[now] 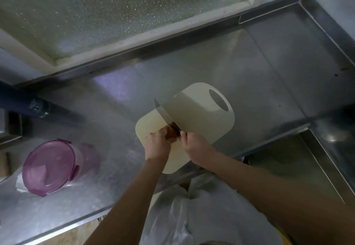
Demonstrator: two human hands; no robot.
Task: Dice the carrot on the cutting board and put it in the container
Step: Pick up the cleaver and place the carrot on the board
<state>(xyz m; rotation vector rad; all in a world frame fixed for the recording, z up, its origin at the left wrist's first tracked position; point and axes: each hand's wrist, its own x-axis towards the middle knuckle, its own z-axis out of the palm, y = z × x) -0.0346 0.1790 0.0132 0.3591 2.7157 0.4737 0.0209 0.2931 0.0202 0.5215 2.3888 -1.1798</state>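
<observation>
Carrot [171, 133] on cutting board [201, 114], near front edge of bench [249, 71] | left hand [157, 144] fingers curled over carrot, holding it down | right hand [196, 146] clamped on knife [163, 111], blade at carrot | lidded purple container [51, 166] well apart, toward bench's left end

1. The bare left forearm [134, 196] and bare right forearm [259, 183] reach in from the lower edge and converge, bringing the two hands close together but not touching.
2. The left hand [157, 144] lies knuckles up, its fingers curled down onto the orange carrot piece [171, 134], holding it.
3. The right hand [196, 148], back upward, wraps its fingers round the handle of the grey-bladed knife [163, 111]; the handle is mostly hidden in the fist.
</observation>
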